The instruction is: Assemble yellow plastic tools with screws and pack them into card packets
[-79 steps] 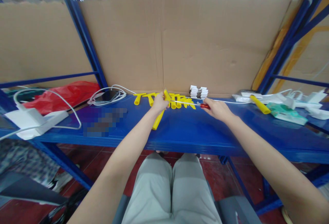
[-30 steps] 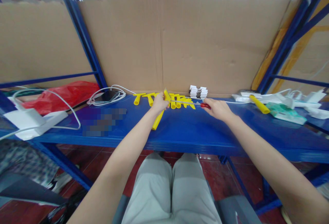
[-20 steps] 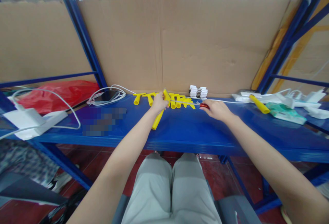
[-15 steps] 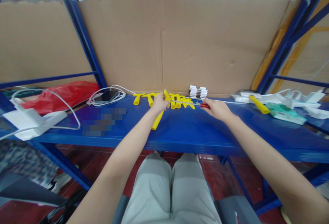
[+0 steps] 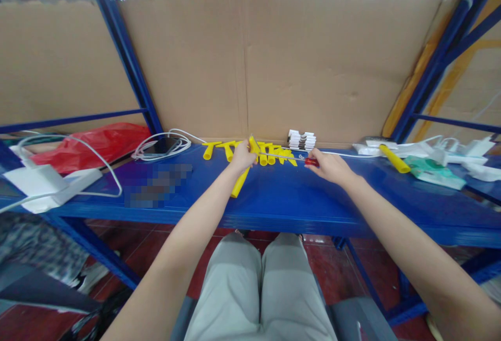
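Note:
My left hand point(image 5: 243, 157) is closed around a yellow T-shaped plastic tool point(image 5: 240, 183) with a tubular handle, perhaps a scraper. Its handle slants down toward the front of the blue shelf, and its head sticks up past my fingers. In my right hand point(image 5: 329, 164) is a screwdriver point(image 5: 312, 162) with a red handle, lying nearly level. The long metal shaft points left and its tip meets the head of the yellow tool; the exact contact point is too small to make out. Behind my hands, several similar yellow tools point(image 5: 263, 159) lie in a row.
Stacked white pieces point(image 5: 301, 140) stand by the cardboard back wall point(image 5: 332, 69). To the left are a coiled white cable point(image 5: 182, 149), a red bag point(image 5: 97, 145) and a white power strip point(image 5: 58, 187). A yellow tube point(image 5: 394, 159) and a green packet point(image 5: 434, 173) lie right.

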### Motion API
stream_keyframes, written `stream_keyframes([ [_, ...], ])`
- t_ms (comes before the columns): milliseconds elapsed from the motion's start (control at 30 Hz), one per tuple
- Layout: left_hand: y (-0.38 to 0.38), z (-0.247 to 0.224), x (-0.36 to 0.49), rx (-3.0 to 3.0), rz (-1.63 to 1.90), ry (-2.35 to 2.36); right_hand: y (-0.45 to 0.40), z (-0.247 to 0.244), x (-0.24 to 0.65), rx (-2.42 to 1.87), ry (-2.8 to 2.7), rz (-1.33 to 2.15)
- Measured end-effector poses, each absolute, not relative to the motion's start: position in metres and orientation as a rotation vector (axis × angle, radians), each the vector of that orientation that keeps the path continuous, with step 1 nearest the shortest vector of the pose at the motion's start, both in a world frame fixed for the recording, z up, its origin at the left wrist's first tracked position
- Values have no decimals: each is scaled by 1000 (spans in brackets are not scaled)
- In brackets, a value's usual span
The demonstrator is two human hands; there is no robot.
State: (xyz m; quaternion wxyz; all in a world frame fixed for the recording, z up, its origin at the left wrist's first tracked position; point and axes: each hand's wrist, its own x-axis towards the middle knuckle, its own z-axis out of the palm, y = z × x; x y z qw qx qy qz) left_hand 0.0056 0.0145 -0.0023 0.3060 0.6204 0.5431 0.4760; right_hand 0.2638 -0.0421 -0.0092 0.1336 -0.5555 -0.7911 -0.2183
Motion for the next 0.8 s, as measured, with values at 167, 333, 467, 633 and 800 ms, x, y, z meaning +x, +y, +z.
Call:
stream_keyframes([
  [167, 16, -3, 5, 1636, 1287, 1402, -42, -10, 266, -1525, -2347, -693],
  [333, 17, -5, 4, 1635, 1288, 1404, -42, -11, 266, -1524, -2354, -657],
  [467, 15, -3, 4, 1635, 1295, 1406, -42, -10, 264, -1572, -2338, -610],
  [633, 15, -3, 5, 1636, 1286, 1431, -43, -9, 261, -1597, -2327, -595],
  [800, 15, -4, 5, 1638, 1281, 1425, -42, -11, 262, -1574, -2328, -598],
])
